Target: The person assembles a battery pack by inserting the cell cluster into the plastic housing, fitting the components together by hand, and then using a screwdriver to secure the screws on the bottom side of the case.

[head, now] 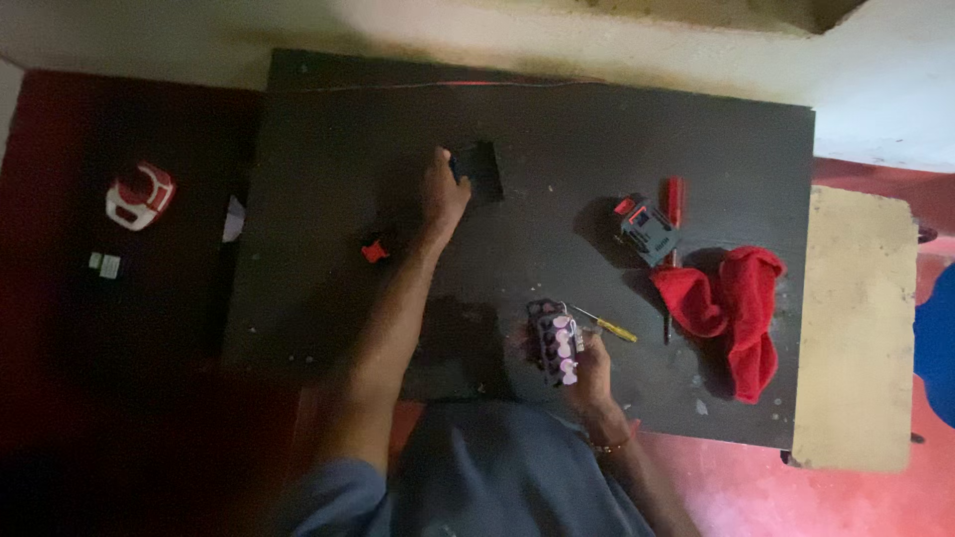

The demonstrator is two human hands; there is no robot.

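Head view, looking down on a dark rectangular work board (328, 129) lying across a red floor (756, 487); light is dim.

Left hand (443, 191) reaches out toward 12 o'clock, arm fully extended; its fingers rest on the left edge of a flat black square plastic part (479, 170) lying on the board; whether the fingers are actually closed on it cannot be told, the hand and part blur together in the dark.

Right hand (589, 370) sits near the body at about 5 o'clock from the board's middle; it is closed around a black block-shaped cell pack with a row of pale pink round cell ends (556, 342), held up with the cell ends facing the camera; a thin metal tab shows at the pack's upper right corner.

Just off the pack at 3 o'clock lies a slim screwdriver with a yellow handle (611, 328); at 2 o'clock from the pack, well apart, sits a dark grey plastic housing with red tabs (647, 227), and a red-handled tool (674, 201) lies just beside it at 1 o'clock; a crumpled red cloth (731, 310) lies at 4 o'clock from the housing, touching its shadow.

A small red plastic piece (375, 251) lies beside the left forearm at 9 o'clock; off the board, far to 9 o'clock, a red and white rounded object (139, 195) rests on a dark surface; a pale tan slab (858, 328) borders the board at 3 o'clock.
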